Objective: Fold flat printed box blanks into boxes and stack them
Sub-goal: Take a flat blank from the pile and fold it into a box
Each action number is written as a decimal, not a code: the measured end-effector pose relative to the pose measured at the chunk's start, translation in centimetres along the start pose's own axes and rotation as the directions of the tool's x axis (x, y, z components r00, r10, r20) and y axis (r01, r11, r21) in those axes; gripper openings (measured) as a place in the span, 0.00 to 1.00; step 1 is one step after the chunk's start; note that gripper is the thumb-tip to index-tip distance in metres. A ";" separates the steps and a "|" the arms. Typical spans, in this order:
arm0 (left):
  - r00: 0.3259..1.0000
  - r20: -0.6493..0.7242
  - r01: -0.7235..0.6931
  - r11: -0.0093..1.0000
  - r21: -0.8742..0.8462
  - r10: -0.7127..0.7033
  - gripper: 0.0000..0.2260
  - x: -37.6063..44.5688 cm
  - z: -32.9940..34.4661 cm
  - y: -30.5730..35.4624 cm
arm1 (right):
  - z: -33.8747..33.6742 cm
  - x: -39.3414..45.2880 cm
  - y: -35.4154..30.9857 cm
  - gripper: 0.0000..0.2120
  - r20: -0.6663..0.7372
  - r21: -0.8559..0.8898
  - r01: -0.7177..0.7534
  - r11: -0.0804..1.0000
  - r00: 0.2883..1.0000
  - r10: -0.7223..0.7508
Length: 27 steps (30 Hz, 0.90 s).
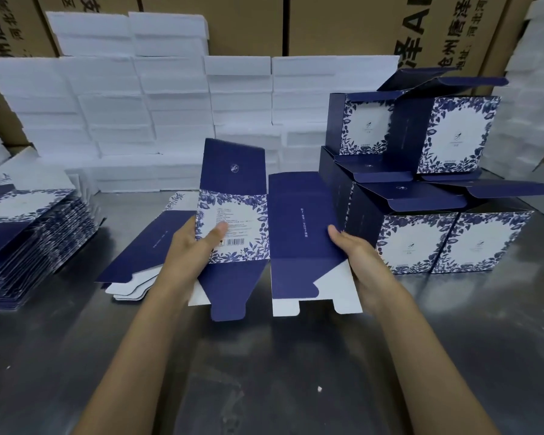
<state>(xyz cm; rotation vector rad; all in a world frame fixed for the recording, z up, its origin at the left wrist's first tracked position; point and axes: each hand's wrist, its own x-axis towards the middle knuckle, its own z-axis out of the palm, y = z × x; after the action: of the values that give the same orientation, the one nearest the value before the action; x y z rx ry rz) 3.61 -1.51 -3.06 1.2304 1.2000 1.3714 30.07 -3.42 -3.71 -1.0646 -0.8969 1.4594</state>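
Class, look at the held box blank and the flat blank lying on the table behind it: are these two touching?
Cannot tell. In the head view the held blank overlaps the flat blank, hiding any contact or gap.

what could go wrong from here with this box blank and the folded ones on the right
The blank, held by the left hand and right hand, sits close to the folded boxes; swinging it open might knock the upper ones, which stand with lids open. Its loose bottom flaps could crease if pushed against the table.

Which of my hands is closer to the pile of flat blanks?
Left. Your left hand grips the held blank on the side facing the pile of flat blanks; your right hand grips its far edge.
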 end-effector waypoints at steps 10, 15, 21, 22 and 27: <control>0.997 -0.076 0.016 0.979 0.204 0.000 0.14 -0.3 -0.6 0.6 | 0.0 0.0 0.0 0.12 0.024 -0.006 -0.027 1.000 0.999 0.027; 0.998 0.040 0.037 0.989 0.144 -0.043 0.13 -0.6 0.0 0.8 | 0.1 0.1 0.1 0.11 -0.048 -0.027 0.107 0.994 0.993 -0.108; 0.976 -0.211 -0.009 0.983 0.186 0.049 0.19 -0.2 -0.3 0.4 | -0.5 -0.1 -0.4 0.13 0.104 -0.068 0.026 0.997 0.994 -0.019; 0.969 -0.241 -0.010 0.988 0.157 0.048 0.20 -0.1 -0.4 0.5 | -0.4 -0.2 -0.4 0.13 0.110 -0.089 0.016 0.996 0.994 -0.006; 0.965 -0.256 -0.009 0.977 0.211 0.064 0.17 0.2 0.0 0.0 | -0.1 -0.4 -0.9 0.11 -0.016 -0.141 0.060 0.988 0.998 -0.062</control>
<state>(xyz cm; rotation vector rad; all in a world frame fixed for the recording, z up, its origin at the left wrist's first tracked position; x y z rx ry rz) 3.58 -1.26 -3.07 1.2470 1.5445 1.4993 30.50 -3.69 -2.86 -1.1437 -1.0217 1.3483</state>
